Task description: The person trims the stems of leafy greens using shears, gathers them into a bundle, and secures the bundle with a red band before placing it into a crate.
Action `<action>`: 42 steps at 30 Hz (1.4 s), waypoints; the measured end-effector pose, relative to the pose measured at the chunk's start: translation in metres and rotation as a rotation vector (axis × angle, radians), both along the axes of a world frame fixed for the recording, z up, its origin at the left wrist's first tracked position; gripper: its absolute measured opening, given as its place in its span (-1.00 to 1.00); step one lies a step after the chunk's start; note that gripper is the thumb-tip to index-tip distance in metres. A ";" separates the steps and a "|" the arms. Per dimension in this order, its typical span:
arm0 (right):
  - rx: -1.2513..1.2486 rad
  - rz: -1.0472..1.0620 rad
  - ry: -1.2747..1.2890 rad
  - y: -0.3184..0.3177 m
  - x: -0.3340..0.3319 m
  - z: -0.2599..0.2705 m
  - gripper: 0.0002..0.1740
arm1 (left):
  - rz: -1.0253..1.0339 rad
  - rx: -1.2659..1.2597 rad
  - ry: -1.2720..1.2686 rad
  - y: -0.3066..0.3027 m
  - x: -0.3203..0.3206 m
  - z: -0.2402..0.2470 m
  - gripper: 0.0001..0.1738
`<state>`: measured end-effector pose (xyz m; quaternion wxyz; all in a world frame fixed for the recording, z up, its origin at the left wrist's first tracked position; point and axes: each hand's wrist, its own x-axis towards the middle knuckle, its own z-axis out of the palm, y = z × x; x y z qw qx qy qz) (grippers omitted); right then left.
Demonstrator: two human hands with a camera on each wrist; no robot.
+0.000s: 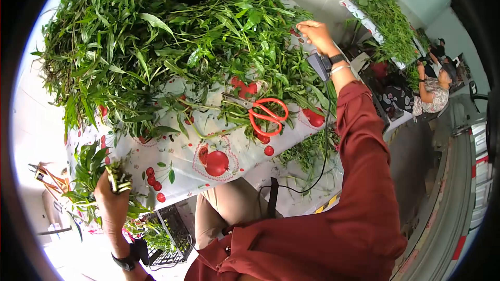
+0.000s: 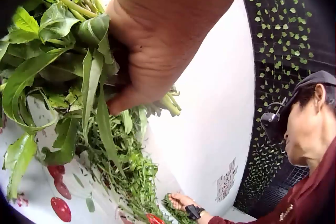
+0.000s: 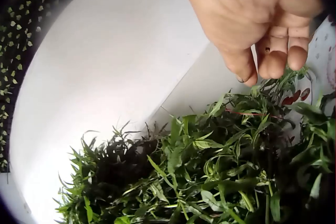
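Observation:
My left hand (image 1: 112, 205) grips a bunch of leafy green stems (image 1: 86, 169) at the table's left front edge. In the left wrist view the cut stem ends stick out past the hand (image 2: 157, 50), and broad leaves (image 2: 58, 66) hang on the other side. My right hand (image 1: 319, 35) is at the far right end of a large heap of leafy greens (image 1: 156, 31). Its fingers bend loosely downward over the leaves (image 3: 210, 171) in the right wrist view, with nothing seen between them. Red-handled scissors (image 1: 255, 106) lie before the heap, blades pointing left.
A white tablecloth (image 1: 177, 177) with red fruit prints covers the table. Below its left front edge is a black crate (image 1: 177, 234) with greens. More greens (image 1: 307, 151) lie lower at the right. Another person (image 1: 435, 91) sits beside a second table of greens (image 1: 383, 21).

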<state>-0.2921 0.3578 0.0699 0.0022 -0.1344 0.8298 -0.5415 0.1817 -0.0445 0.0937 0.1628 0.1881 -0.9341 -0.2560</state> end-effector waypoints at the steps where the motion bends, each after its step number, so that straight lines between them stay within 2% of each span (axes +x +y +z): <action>1: 0.042 -0.013 0.000 -0.007 -0.010 -0.003 -0.78 | 0.004 -0.042 0.020 0.001 -0.002 -0.006 -0.68; 4: 0.112 -0.008 0.073 -0.023 -0.043 -0.018 -0.77 | 0.010 -0.076 0.012 0.006 -0.007 -0.014 -0.67; 6: 0.182 -0.082 0.203 -0.036 -0.056 -0.025 -0.76 | 0.015 -0.091 0.015 0.006 -0.010 -0.015 -0.68; 7: 0.326 -0.093 0.191 -0.035 -0.061 -0.025 -0.72 | 0.014 -0.107 0.014 0.007 -0.010 -0.015 -0.69; 10: 0.401 -0.099 0.206 -0.038 -0.074 -0.034 -0.72 | 0.030 -0.106 0.023 0.009 -0.012 -0.014 -0.71; 12: 0.346 -0.075 0.210 -0.031 -0.074 -0.035 -0.73 | 0.045 -0.101 0.004 0.008 -0.011 -0.015 -0.72; 14: 0.144 -0.021 0.264 -0.022 -0.071 -0.033 -0.77 | 0.048 -0.103 0.029 0.010 -0.010 -0.014 -0.72; 15: 0.074 -0.039 0.114 -0.022 -0.052 -0.017 -0.80 | 0.046 -0.109 0.043 0.011 -0.011 -0.012 -0.73; 16: 0.135 -0.029 0.121 -0.008 -0.059 -0.016 -0.81 | 0.047 -0.103 0.044 0.011 -0.010 -0.011 -0.73; 18: -0.064 -0.020 0.009 0.009 -0.045 -0.004 -0.79 | 0.041 -0.086 0.032 0.011 -0.009 -0.011 -0.71; 19: -0.057 -0.026 0.012 0.018 -0.037 0.003 -0.79 | 0.050 -0.065 0.003 0.010 -0.007 -0.011 -0.65; 21: -0.363 0.077 -0.042 0.037 -0.018 0.020 -0.83 | 0.039 -0.057 -0.010 0.007 -0.004 -0.014 -0.61; 23: -0.427 0.098 -0.054 0.056 0.002 0.039 -0.86 | 0.032 -0.005 -0.068 0.006 -0.004 -0.012 -0.54; 26: -0.568 0.128 -0.080 0.076 0.038 0.072 -0.92 | 0.012 0.046 -0.052 0.012 -0.006 -0.004 -0.55; 32: -0.570 0.122 -0.012 0.093 0.100 0.127 -0.91 | -0.010 -0.007 0.001 0.002 0.001 -0.012 -0.54; 34: -0.539 0.057 0.074 0.086 0.122 0.143 -0.91 | -0.033 -0.060 0.114 0.001 0.004 -0.015 -0.54; 36: -0.538 0.085 0.073 0.083 0.138 0.158 -0.92 | -0.029 0.010 0.052 -0.003 0.007 -0.015 -0.53; 42: -0.511 0.226 0.193 0.051 0.192 0.200 -0.86 | -0.051 0.046 0.138 0.001 0.016 -0.006 -0.70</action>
